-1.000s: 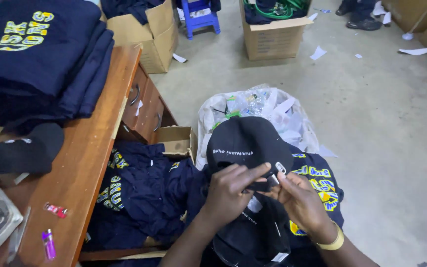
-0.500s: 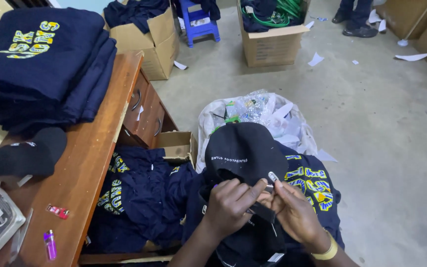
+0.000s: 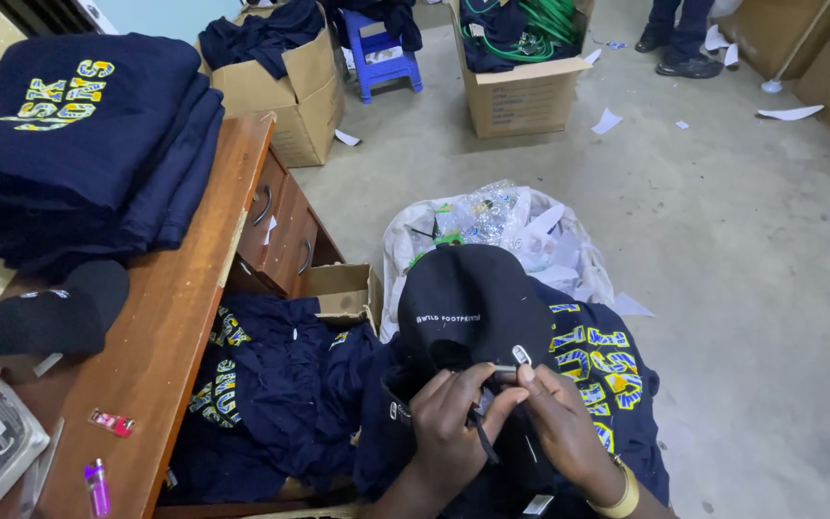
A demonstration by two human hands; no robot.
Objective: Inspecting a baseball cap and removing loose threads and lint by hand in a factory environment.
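I had a black cap (image 3: 473,303) resting crown-up on my lap, over a pile of navy printed shirts (image 3: 607,370), so its back opening faced me and stayed put while I worked. My left hand (image 3: 449,428) curled around the cap's rear edge at about seven o'clock from the crown, its grip pinched on the black strap (image 3: 482,437) that hung down between my fingers. My right hand (image 3: 564,423), with a gold bangle (image 3: 622,495) at the wrist, sat just beside it at about five o'clock, thumb and forefinger pressed together on the small metal buckle (image 3: 521,356) at the back of the cap; holding both ends close let me keep the strap taut against the buckle. Past the cap at twelve o'clock stood a white sack (image 3: 569,250) stuffed with clear plastic wrappers. At nine o'clock more navy shirts (image 3: 271,394) lay heaped on the floor against the wooden bench (image 3: 175,336), whose drawers (image 3: 280,226) hung partly open. On the bench a folded stack of navy shirts (image 3: 88,144) sat at the far end, another black cap (image 3: 50,312) near the middle, and a purple lighter (image 3: 96,485) close to me. Cardboard boxes (image 3: 525,91) of clothing stood farther off at twelve o'clock, near someone's shoes (image 3: 674,58).
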